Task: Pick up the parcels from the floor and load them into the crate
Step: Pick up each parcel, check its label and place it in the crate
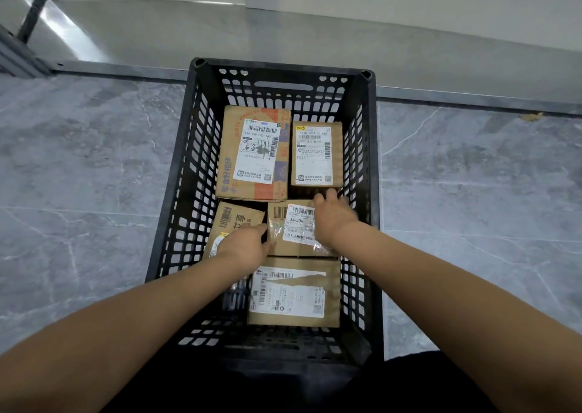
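My left grip point(244, 248) lies with straight fingers against the left side of the J4-J06 parcel point(294, 226), thumb on its top. My right grip point(333, 214) curls over its far right edge, blurred. The parcel sits mid-right in the black crate point(374, 192) on the grey floor point(78, 176). In the far left corner lies the EMS parcel point(255, 151), reading "159 159 102 160", with the P021 parcel point(316, 154) beside it. A torn-label parcel point(294, 293) lies at the near edge and a barcode parcel point(233, 220) at the left wall.
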`<state>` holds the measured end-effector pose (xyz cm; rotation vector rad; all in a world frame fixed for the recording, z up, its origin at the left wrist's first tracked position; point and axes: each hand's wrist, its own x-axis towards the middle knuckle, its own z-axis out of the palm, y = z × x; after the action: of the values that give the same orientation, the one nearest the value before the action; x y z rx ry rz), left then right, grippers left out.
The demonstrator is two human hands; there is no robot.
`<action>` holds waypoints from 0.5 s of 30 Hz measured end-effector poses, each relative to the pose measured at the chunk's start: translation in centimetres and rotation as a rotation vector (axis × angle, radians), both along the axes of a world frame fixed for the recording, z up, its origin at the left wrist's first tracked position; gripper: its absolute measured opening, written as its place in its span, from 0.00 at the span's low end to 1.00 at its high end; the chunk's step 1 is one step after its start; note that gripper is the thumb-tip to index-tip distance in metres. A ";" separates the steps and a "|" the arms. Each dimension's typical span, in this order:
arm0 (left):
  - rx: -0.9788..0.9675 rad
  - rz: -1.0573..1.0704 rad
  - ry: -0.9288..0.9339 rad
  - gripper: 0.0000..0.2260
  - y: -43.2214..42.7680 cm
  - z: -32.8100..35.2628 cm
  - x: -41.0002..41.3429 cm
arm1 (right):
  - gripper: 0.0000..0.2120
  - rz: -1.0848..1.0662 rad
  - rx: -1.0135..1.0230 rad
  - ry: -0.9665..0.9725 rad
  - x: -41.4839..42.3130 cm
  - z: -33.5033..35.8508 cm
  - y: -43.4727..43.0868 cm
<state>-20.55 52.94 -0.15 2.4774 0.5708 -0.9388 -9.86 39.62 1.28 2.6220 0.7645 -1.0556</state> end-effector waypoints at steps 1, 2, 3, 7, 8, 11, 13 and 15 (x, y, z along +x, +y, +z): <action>-0.017 -0.001 -0.006 0.19 0.1 -0.2 0.1 | 0.29 -0.002 -0.001 0.001 0.0 -0.1 -0.1; -0.027 -0.005 -0.018 0.19 0.2 -0.3 0.3 | 0.29 -0.004 -0.002 0.001 0.0 -0.2 -0.1; -0.024 -0.012 -0.030 0.18 0.3 -0.4 0.5 | 0.30 -0.014 0.002 0.004 0.0 -0.3 -0.1; 0.146 -0.124 -0.044 0.17 1.5 -0.2 1.2 | 0.33 -0.061 0.018 0.023 0.0 -0.9 -0.1; 0.191 -0.154 -0.044 0.18 2.0 -0.2 1.2 | 0.34 -0.064 0.014 0.023 -0.1 -0.9 -0.1; 0.229 -0.234 -0.019 0.21 2.7 -0.3 0.9 | 0.37 -0.071 0.021 0.019 -0.3 -1.1 -0.2; 0.219 -0.275 -0.009 0.22 2.4 -0.2 0.8 | 0.37 -0.065 0.052 0.016 -0.3 -0.9 -0.1; 0.196 -0.240 -0.026 0.23 2.1 0.2 0.9 | 0.34 -0.115 0.141 0.046 -0.1 -0.1 -0.2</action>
<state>-19.68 55.05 0.07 2.7769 0.3781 -0.9773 -9.92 39.42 1.15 2.7992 0.7302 -1.1350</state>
